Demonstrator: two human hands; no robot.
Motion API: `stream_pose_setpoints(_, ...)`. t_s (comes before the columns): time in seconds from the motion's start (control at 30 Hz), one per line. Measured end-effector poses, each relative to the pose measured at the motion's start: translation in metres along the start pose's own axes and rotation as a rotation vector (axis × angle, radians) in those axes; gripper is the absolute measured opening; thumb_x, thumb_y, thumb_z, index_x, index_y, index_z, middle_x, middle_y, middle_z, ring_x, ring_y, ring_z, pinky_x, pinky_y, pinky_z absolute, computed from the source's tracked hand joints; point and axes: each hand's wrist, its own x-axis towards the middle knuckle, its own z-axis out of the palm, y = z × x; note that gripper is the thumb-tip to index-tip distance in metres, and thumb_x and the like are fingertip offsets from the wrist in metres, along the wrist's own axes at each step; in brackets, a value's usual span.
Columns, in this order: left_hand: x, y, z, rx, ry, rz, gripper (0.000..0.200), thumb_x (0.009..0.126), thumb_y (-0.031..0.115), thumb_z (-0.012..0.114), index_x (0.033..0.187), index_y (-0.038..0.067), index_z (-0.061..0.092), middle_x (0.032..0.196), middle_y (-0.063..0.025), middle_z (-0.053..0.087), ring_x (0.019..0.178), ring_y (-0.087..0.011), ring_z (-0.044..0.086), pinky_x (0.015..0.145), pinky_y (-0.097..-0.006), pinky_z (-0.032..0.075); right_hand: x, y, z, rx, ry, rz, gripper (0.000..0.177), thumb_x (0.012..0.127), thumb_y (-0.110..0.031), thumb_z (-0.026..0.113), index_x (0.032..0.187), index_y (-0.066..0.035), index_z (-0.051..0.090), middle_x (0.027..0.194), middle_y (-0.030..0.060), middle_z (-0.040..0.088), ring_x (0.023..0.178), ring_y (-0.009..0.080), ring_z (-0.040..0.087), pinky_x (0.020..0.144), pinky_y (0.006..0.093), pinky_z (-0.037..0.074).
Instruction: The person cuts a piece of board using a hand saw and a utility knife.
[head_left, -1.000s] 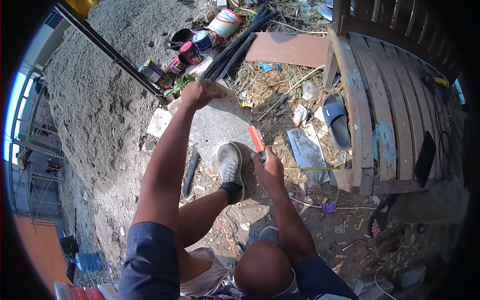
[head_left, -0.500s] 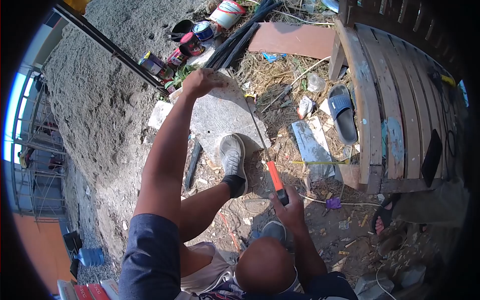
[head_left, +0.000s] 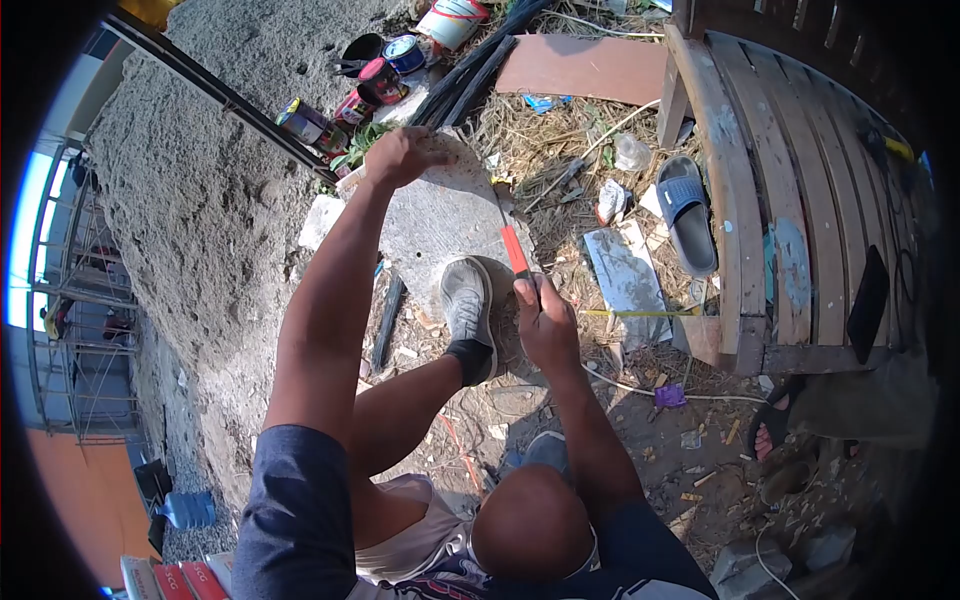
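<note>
Head view shows your containers clustered at eleven o'clock from the board [head_left: 418,222]: a white bucket [head_left: 450,24] with a red rim, a blue-and-white tin [head_left: 404,54], a pink-topped can [head_left: 380,82] and, round toward ten, a can lying on its side [head_left: 303,120]. You can't make out what any of them holds. A clear cup [head_left: 630,152] sits in the straw at two o'clock, and a blue bottle [head_left: 188,509] (its contents unclear too) is far off toward seven.

Your right grip [head_left: 548,322] is closed around the dark end of the orange-handled tool [head_left: 515,250], between four and five o'clock from the board. The handle points toward eleven from your knuckles, its thin blade lying along the board's right-hand edge. Your left grip [head_left: 400,158] is at the board's eleven o'clock, touching its far end; how tightly it's closed you can't tell, since the hand's back covers most of the fingers. Your grey shoe [head_left: 466,298] is on the board's near part, at five.

The blade is too thin to show teeth, and whether it has cut into the edge is unclear. The slatted counter [head_left: 728,200] at three fades into the lens's dark rim, and the picture's top edge trims the bucket.
</note>
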Motion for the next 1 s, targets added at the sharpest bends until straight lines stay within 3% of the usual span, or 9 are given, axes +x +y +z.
stream_pose_setpoints(0.13,0.011,-0.025,0.010,-0.012,0.033,0.038,0.086,0.066,0.065,0.081,0.122,0.002,0.067,0.114,-0.0170,0.070,0.106,-0.0300,0.067,0.094,-0.0374,0.050,-0.005,-0.017,-0.009,0.031,-0.026,0.034,0.040,0.103,-0.040,0.050,0.112,-0.002,0.060,0.085,0.0188,0.065,0.079,0.0375,0.064,0.073,0.0419,0.049)
stream_pose_setpoints(0.37,0.007,0.006,-0.007,0.025,-0.113,-0.030,0.090,0.063,0.069,0.079,0.129,0.011,0.065,0.117,-0.0151,0.070,0.109,-0.0305,0.067,0.095,-0.0388,0.051,-0.104,-0.013,-0.072,-0.034,-0.014,0.003,0.040,0.102,-0.029,0.055,0.123,0.004,0.060,0.094,0.0250,0.066,0.086,0.0420,0.067,0.074,0.0435,0.052)
stream_pose_setpoints(0.53,0.006,0.000,0.002,0.081,0.009,0.013,0.087,0.062,0.067,0.081,0.128,0.013,0.066,0.115,-0.0145,0.071,0.108,-0.0314,0.067,0.096,-0.0391,0.050,0.015,0.017,-0.001,-0.078,0.012,-0.042,0.039,0.102,-0.039,0.051,0.106,-0.002,0.063,0.084,0.0218,0.066,0.079,0.0449,0.063,0.069,0.0463,0.050)
stream_pose_setpoints(0.63,0.010,-0.021,0.010,0.029,0.058,0.033,0.083,0.065,0.066,0.079,0.123,0.009,0.068,0.114,-0.0141,0.070,0.107,-0.0306,0.066,0.092,-0.0406,0.050,0.012,0.010,-0.006,-0.052,-0.012,-0.005,0.041,0.103,-0.041,0.050,0.106,-0.002,0.062,0.086,0.0231,0.066,0.081,0.0457,0.062,0.071,0.0462,0.050)
stream_pose_setpoints(0.67,0.006,-0.012,-0.001,-0.035,-0.069,-0.019,0.084,0.064,0.067,0.079,0.124,0.010,0.067,0.115,-0.0134,0.070,0.108,-0.0308,0.066,0.094,-0.0403,0.050,-0.009,0.005,-0.018,0.000,-0.066,0.048,0.042,0.103,-0.041,0.050,0.111,-0.002,0.063,0.088,0.0230,0.066,0.085,0.0446,0.064,0.073,0.0458,0.050)
stream_pose_setpoints(0.73,0.010,-0.016,0.005,-0.027,-0.001,0.003,0.083,0.063,0.067,0.080,0.124,0.011,0.068,0.115,-0.0136,0.071,0.107,-0.0307,0.067,0.093,-0.0401,0.050,-0.062,0.013,-0.038,-0.042,0.024,-0.061,0.041,0.103,-0.040,0.050,0.109,-0.001,0.063,0.073,0.0120,0.058,0.066,0.0220,0.057,0.064,0.0369,0.046)
stream_pose_setpoints(0.8,0.012,-0.016,0.010,-0.046,0.071,0.046,0.083,0.063,0.067,0.080,0.124,0.011,0.068,0.112,-0.0142,0.071,0.105,-0.0305,0.068,0.091,-0.0400,0.052,-0.102,0.019,-0.060,-0.089,0.065,-0.101,0.043,0.103,-0.040,0.051,0.113,0.001,0.063,0.074,0.0120,0.059,0.067,0.0211,0.058,0.064,0.0364,0.046)
stream_pose_setpoints(0.9,0.012,-0.004,0.008,0.030,0.010,0.022,0.085,0.063,0.068,0.079,0.126,0.012,0.067,0.112,-0.0143,0.071,0.103,-0.0300,0.068,0.088,-0.0400,0.052,-0.088,0.024,-0.054,-0.122,0.110,-0.204,0.045,0.103,-0.040,0.051,0.114,0.002,0.063,0.075,0.0122,0.061,0.068,0.0217,0.060,0.064,0.0374,0.047)
stream_pose_setpoints(1.0,0.005,-0.003,0.006,0.035,0.042,0.053,0.082,0.064,0.067,0.079,0.124,0.012,0.068,0.112,-0.0153,0.071,0.104,-0.0306,0.068,0.090,-0.0400,0.051,-0.020,0.039,-0.014,-0.100,0.016,-0.046,0.042,0.102,-0.039,0.053,0.109,0.000,0.065,0.089,0.0227,0.068,0.081,0.0433,0.065,0.071,0.0463,0.051)
